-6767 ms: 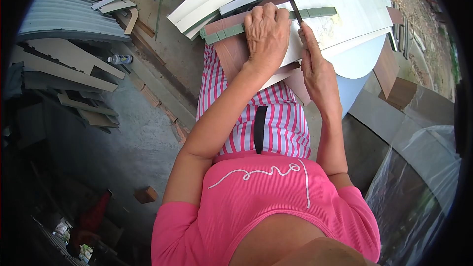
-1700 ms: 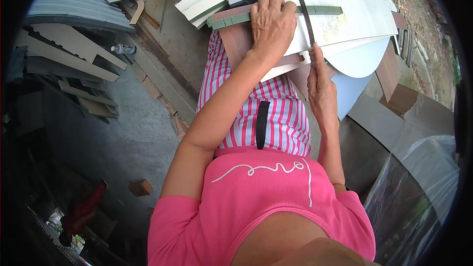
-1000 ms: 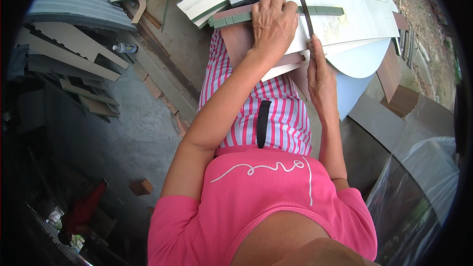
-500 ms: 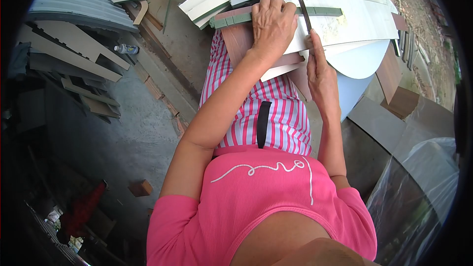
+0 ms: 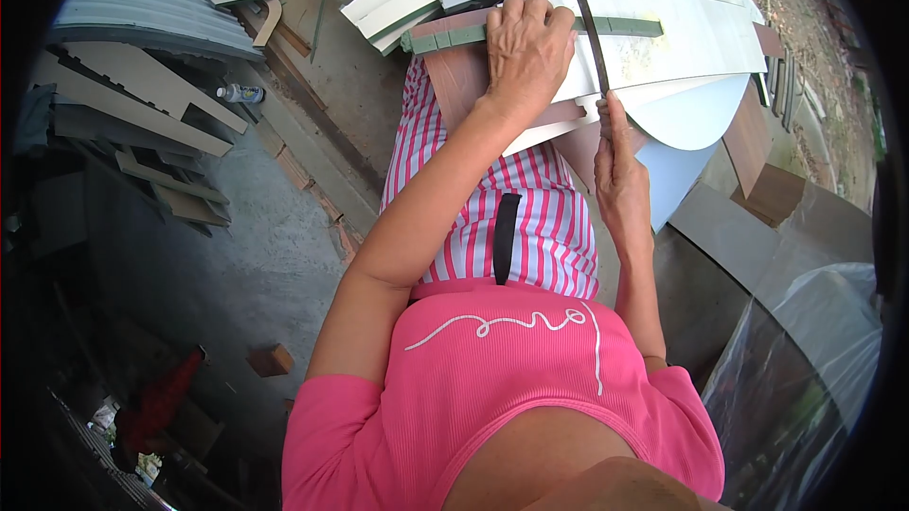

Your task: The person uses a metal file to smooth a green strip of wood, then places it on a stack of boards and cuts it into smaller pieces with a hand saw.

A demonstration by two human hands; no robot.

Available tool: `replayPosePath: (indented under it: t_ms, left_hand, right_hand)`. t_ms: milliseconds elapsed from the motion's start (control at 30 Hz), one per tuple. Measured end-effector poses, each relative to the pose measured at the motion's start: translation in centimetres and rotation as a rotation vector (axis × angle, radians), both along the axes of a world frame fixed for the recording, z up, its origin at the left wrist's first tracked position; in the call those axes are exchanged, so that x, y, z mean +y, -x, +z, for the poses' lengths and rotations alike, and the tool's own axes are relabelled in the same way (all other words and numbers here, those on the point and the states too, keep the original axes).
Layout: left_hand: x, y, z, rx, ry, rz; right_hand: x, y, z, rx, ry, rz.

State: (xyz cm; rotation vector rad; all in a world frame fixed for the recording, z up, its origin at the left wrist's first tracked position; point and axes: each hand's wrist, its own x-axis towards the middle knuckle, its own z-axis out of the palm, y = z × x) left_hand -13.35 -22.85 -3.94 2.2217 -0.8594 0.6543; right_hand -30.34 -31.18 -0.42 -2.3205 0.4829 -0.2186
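Thin dark saw blade (image 5: 583, 18): runs slanted across the white curved panel and over the grey-green strip. Its lower end is in the right hand and its upper end leaves the top of the view.
Right hand (image 5: 615, 165): closed around the blade's lower end with the thumb laid along it, at the panel's near edge.
Left hand (image 5: 525, 47): open and flat, gripping nothing. The palm presses on the panel and the fingertips reach over the strip, just left of the blade.
White curved panel (image 5: 686, 42): lies across the person's lap, with more white curved pieces beyond it.
Grey-green strip (image 5: 445, 36): lies across the panel's far part, partly under the left fingers.
Reddish-brown board (image 5: 459, 85): under the panel, resting on the pink-and-white striped trousers (image 5: 535, 217).
Grey concrete floor (image 5: 246, 255): to the left, carrying beige board offcuts (image 5: 123, 104), a small plastic bottle (image 5: 239, 93) and a small wooden block (image 5: 272, 359).
Corrugated metal sheet (image 5: 142, 18): far left, behind the offcuts.
Clear plastic sheet (image 5: 805, 340): low on the right.
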Motion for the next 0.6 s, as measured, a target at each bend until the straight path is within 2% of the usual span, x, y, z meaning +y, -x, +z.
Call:
replayPosePath:
  t_ms: [200,333,400,433,500,600]
  left_hand:
    - [-0.1,-0.1,0.0,0.002,0.004,-0.007]
    - [0.0,-0.2,0.0,0.009,0.004,-0.010]
    - [0.0,-0.1,0.0,0.009,-0.001,-0.008]
    - [0.1,-0.1,0.0,0.009,-0.006,-0.005]
    - [0.0,-0.1,0.1,0.004,-0.007,-0.001]
    - [0.1,0.0,0.0,0.000,-0.010,0.003]
  right_hand:
    - [0.0,1.0,1.0,0.131,-0.070,-0.038]
    - [-0.3,-0.6,0.6,-0.015,0.027,0.022]
    - [-0.3,-1.8,1.5,0.182,-0.081,-0.014]
    - [-0.4,-2.2,1.2,0.181,-0.083,-0.013]
    - [-0.6,-2.7,0.7,0.035,-0.004,0.012]
    - [-0.7,-2.7,0.2,-0.043,0.010,0.029]
